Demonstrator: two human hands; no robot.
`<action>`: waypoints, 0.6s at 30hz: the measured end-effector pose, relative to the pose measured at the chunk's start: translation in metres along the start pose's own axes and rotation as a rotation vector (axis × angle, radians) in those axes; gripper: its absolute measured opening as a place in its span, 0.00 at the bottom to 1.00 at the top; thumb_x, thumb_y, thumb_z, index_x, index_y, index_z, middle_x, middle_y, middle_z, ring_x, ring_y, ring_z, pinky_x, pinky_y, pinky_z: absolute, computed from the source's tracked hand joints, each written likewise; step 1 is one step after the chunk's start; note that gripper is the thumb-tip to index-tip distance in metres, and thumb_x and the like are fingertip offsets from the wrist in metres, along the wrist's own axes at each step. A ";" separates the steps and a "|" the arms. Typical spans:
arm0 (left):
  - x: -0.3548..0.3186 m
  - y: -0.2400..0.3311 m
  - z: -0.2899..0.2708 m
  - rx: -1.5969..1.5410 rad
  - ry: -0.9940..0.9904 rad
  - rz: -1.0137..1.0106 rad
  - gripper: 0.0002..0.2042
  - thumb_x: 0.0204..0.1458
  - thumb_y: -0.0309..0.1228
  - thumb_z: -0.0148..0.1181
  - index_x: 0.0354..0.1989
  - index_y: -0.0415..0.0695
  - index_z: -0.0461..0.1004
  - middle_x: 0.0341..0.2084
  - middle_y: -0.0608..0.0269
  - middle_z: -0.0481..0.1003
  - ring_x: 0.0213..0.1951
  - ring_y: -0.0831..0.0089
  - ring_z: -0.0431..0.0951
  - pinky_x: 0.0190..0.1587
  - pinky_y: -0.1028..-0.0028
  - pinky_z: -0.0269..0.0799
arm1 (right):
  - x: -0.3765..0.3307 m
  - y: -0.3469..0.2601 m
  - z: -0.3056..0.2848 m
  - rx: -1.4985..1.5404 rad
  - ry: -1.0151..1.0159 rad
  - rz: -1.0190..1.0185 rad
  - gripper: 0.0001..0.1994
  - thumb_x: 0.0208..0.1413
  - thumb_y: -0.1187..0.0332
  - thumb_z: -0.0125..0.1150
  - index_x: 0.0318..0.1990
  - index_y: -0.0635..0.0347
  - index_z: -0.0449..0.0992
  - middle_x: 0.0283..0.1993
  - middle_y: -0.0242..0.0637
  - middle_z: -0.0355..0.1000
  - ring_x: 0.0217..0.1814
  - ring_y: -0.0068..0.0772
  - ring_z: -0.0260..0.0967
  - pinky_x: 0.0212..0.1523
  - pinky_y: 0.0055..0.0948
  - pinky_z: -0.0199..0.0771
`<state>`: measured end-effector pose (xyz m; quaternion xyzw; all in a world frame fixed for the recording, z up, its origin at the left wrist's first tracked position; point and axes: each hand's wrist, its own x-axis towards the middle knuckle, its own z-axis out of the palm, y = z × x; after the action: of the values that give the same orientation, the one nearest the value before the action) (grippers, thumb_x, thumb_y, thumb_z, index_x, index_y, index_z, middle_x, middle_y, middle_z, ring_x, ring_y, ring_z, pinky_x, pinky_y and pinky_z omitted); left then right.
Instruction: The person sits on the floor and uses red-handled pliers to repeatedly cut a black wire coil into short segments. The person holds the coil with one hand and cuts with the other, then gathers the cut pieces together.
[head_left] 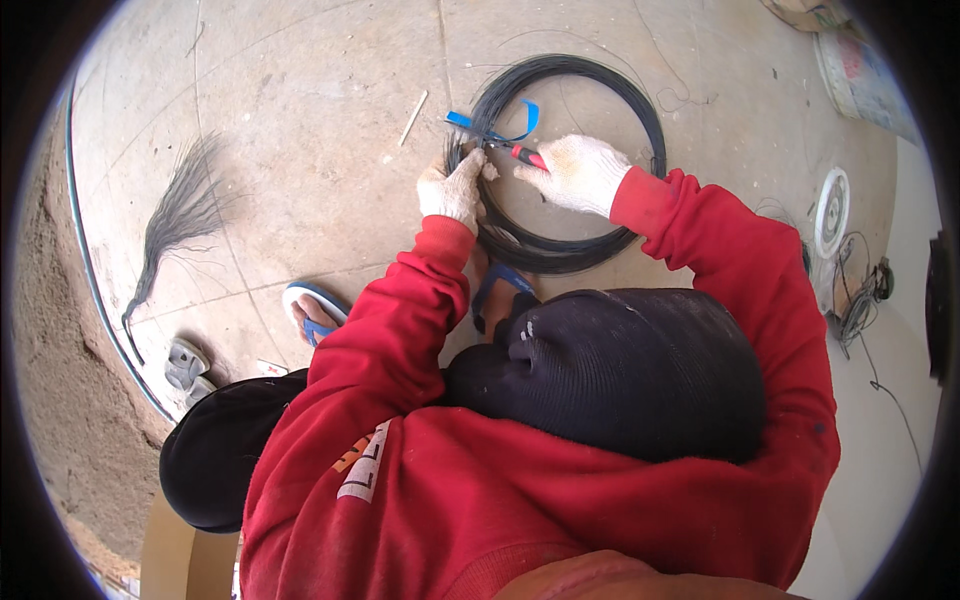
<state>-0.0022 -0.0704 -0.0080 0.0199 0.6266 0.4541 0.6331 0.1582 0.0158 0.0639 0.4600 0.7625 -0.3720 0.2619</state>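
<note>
A large coil of thin dark wire point(652, 125) lies on the floor in front of my feet. My left hand point(452, 194), in a white knit glove, is closed round the wire at the coil's left side, where several wire ends stick up. My right hand point(582, 174), gloved too, grips pliers point(528, 157) by their red-and-black handles. The jaws are at the wires next to my left fingertips; whether they bite on a strand I cannot make out. A blue strap point(531, 121) curls across the coil's upper left part, just beyond my hands.
A fanned bundle of dark wires point(178, 215) lies on the floor at the left. A thin pale stick point(413, 117) is beyond my left hand. At the right are a white ring-shaped object point(832, 212), tangled cable point(858, 305) and a pale bucket point(865, 85). Grey shoes point(186, 366) stand at the left.
</note>
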 end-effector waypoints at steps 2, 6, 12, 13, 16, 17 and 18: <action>0.000 0.001 0.000 -0.012 0.009 -0.012 0.04 0.55 0.29 0.60 0.35 0.42 0.75 0.16 0.65 0.74 0.09 0.81 0.60 0.10 0.78 0.53 | 0.000 -0.001 -0.008 -0.019 0.014 -0.024 0.23 0.61 0.49 0.48 0.34 0.62 0.78 0.31 0.53 0.76 0.37 0.56 0.75 0.41 0.49 0.73; 0.006 -0.006 -0.005 -0.031 0.009 -0.026 0.05 0.54 0.31 0.63 0.31 0.44 0.75 0.16 0.67 0.73 0.10 0.82 0.59 0.12 0.78 0.53 | 0.004 0.003 0.000 -0.078 0.030 -0.013 0.22 0.61 0.50 0.49 0.38 0.62 0.77 0.33 0.53 0.76 0.39 0.57 0.75 0.41 0.50 0.74; -0.003 -0.001 -0.001 0.048 0.063 0.001 0.06 0.56 0.32 0.61 0.37 0.43 0.76 0.17 0.67 0.73 0.11 0.83 0.60 0.12 0.79 0.54 | 0.035 0.024 0.038 -0.078 0.167 -0.027 0.21 0.59 0.49 0.51 0.41 0.60 0.76 0.32 0.52 0.76 0.36 0.57 0.76 0.37 0.51 0.74; -0.008 -0.012 -0.009 0.051 0.041 -0.032 0.07 0.56 0.32 0.61 0.38 0.43 0.76 0.17 0.67 0.73 0.11 0.83 0.60 0.12 0.79 0.54 | 0.026 0.020 0.037 -0.055 0.111 0.019 0.21 0.59 0.49 0.52 0.40 0.59 0.76 0.32 0.52 0.77 0.36 0.56 0.76 0.37 0.51 0.74; 0.000 -0.009 -0.009 0.074 0.015 -0.090 0.10 0.57 0.34 0.60 0.42 0.41 0.76 0.19 0.67 0.74 0.11 0.82 0.60 0.13 0.80 0.55 | 0.015 0.021 0.039 -0.005 0.119 -0.008 0.21 0.59 0.48 0.53 0.39 0.60 0.74 0.28 0.52 0.75 0.32 0.56 0.75 0.34 0.51 0.74; -0.003 -0.005 -0.009 0.094 -0.021 -0.082 0.10 0.58 0.34 0.60 0.42 0.40 0.76 0.20 0.67 0.74 0.12 0.82 0.61 0.14 0.80 0.56 | 0.014 0.024 0.040 0.012 0.152 -0.045 0.22 0.58 0.47 0.54 0.38 0.61 0.74 0.26 0.52 0.75 0.30 0.57 0.75 0.32 0.50 0.74; -0.002 -0.003 -0.009 0.115 -0.070 -0.067 0.11 0.58 0.35 0.59 0.42 0.40 0.76 0.20 0.67 0.74 0.13 0.82 0.63 0.15 0.80 0.58 | 0.016 0.034 0.045 0.028 0.204 -0.079 0.23 0.58 0.46 0.55 0.36 0.61 0.74 0.26 0.52 0.74 0.28 0.57 0.74 0.30 0.49 0.72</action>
<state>-0.0079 -0.0785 -0.0100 0.0509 0.6293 0.3948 0.6675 0.1842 -0.0021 0.0141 0.4686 0.7976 -0.3439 0.1615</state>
